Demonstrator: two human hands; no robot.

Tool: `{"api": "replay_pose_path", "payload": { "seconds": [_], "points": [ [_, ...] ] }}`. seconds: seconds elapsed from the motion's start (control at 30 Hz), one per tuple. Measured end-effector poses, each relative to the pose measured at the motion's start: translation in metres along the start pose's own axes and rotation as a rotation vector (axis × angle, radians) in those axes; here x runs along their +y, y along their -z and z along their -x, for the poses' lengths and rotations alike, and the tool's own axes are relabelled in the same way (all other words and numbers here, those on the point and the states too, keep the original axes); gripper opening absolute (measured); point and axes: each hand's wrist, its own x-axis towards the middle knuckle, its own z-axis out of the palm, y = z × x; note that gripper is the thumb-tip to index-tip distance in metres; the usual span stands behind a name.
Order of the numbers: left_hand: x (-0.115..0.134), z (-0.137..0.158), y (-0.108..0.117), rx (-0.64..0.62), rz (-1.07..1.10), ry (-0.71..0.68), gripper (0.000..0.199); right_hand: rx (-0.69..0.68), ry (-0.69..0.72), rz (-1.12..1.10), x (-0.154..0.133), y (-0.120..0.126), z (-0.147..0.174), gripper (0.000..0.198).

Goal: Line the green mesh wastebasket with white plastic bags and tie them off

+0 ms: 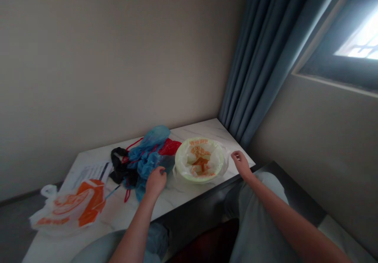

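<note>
A pale green round bin (197, 181) stands on the white table, lined with a translucent plastic bag (219, 161) with orange print that folds over its rim. To the bin's left, my left hand (156, 182) has its fingers curled beside a heap of crumpled blue plastic bags (147, 162). Whether anything is in those fingers is hidden. My right hand (241, 165) hovers right of the bin near the liner's edge, fingers bent in toward the palm. What it may hold cannot be made out.
Black (121, 170) and red plastic bags (170, 147) lie in the heap. A white-and-orange carrier bag (69, 208) rests on the left near a printed sheet (85, 173). The marble-look table (203, 126) meets the wall; a blue curtain (254, 66) hangs at right.
</note>
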Motion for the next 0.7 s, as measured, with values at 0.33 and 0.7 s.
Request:
{"api": "replay_pose_path", "payload": {
  "seconds": [0.33, 0.7],
  "points": [
    [0.026, 0.008, -0.03, -0.388, 0.795, 0.608, 0.058, -0.191, -0.257, -0.256, -0.007, -0.037, -0.047, 0.063],
    [0.037, -0.002, -0.033, -0.418, 1.032, 0.713, 0.05, -0.351, -0.568, -0.431, 0.001, -0.052, -0.041, 0.015]
  ]
}}
